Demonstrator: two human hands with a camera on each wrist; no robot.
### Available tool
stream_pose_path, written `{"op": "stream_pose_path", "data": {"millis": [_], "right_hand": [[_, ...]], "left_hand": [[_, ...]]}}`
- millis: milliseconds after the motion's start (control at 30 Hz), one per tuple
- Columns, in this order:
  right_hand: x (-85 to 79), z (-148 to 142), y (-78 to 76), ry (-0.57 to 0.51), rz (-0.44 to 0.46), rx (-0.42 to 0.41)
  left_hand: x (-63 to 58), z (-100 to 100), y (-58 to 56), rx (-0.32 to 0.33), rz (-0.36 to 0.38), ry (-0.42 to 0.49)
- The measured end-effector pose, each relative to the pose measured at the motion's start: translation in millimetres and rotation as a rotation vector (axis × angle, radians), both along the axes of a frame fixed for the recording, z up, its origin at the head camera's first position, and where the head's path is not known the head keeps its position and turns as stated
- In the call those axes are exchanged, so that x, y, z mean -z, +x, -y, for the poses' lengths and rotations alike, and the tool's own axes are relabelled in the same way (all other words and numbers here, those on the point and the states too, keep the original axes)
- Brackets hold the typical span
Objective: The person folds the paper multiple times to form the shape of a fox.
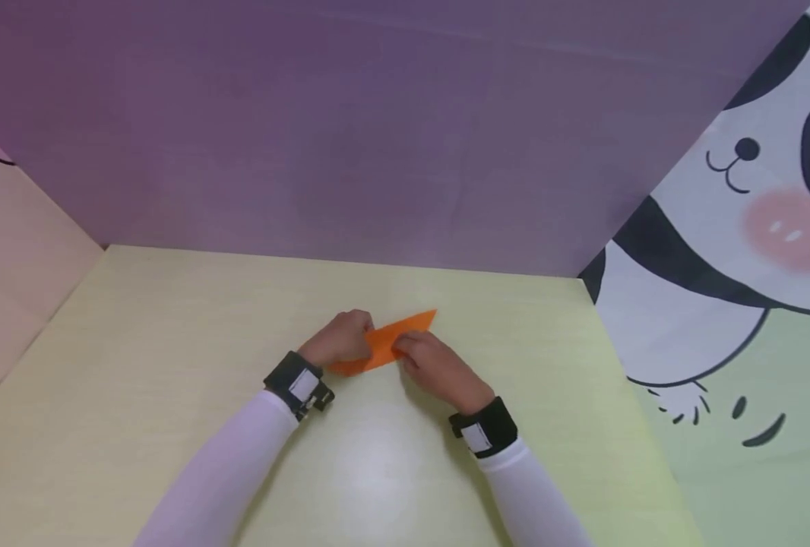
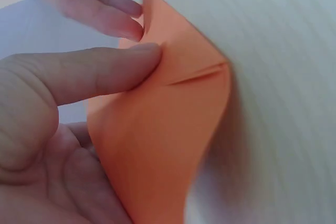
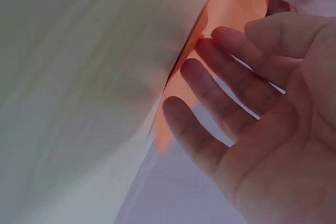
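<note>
A folded piece of orange paper (image 1: pixel 384 342) is between both hands above the pale table. The left hand (image 1: pixel 347 336) grips its left part. In the left wrist view, the left thumb (image 2: pixel 105 72) presses on the paper's face and the other fingers are partly hidden behind it. A short crease runs toward a pointed corner. At the paper's near edge is the right hand (image 1: pixel 442 371). Its fingers (image 3: pixel 202 90) are extended and slightly bent in the right wrist view, tips against the orange sheet, with the thumb standing apart from it.
The pale wooden table (image 1: pixel 193 319) extends around both arms. A purple panel (image 1: pixel 378 137) rises at its far edge, and a panda-printed wall (image 1: pixel 706 228) stands on the right. Each wrist wears a black strap with a small device (image 1: pixel 302 385).
</note>
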State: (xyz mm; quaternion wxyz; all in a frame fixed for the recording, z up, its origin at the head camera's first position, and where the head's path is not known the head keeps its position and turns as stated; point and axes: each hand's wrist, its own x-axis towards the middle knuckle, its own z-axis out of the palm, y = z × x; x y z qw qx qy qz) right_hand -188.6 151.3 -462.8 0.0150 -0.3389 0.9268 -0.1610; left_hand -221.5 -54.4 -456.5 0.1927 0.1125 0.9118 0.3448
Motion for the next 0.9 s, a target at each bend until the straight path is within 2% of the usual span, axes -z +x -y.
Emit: {"op": "stream_pose_path", "data": {"millis": [100, 167, 267, 333, 467, 533, 633, 767, 900], "right_hand": [[-8.2, -4, 1.6, -0.04, 0.023, 0.069], [-18.3, -9, 3.1, -0.085, 0.071, 0.141], [-31.0, -16, 3.7, -0.157, 0.225, 0.262], [-32.6, -20, 2.4, -0.246, 0.36, 0.296], [-22.4, -21, -1.8, -0.501, 0.665, 0.281], [-17.1, -18, -2.6, -0.616, 0.778, 0.265], [-12.0, -13, -2.5, -0.69, 0.803, 0.251], [-11.1, -9, -1.1, -0.721, 0.74, 0.229], [-13.4, -7, 1.6, -0.703, 0.678, 0.192]], "left_hand": [[-1.3, 8, 3.7, -0.038, 0.027, 0.092], [-5.1, 13, 6.4, -0.069, 0.039, 0.147], [-12.2, 19, 9.5, -0.11, 0.053, 0.252], [-16.2, 21, 11.7, -0.133, 0.05, 0.316], [-23.9, 22, 18.3, -0.143, 0.052, 0.413], [-27.1, 22, 22.0, -0.131, 0.06, 0.444], [-30.9, 21, 26.6, -0.102, 0.074, 0.469], [-33.4, 22, 29.5, -0.071, 0.123, 0.445], [-30.8, 23, 29.6, -0.025, 0.171, 0.414]]}}
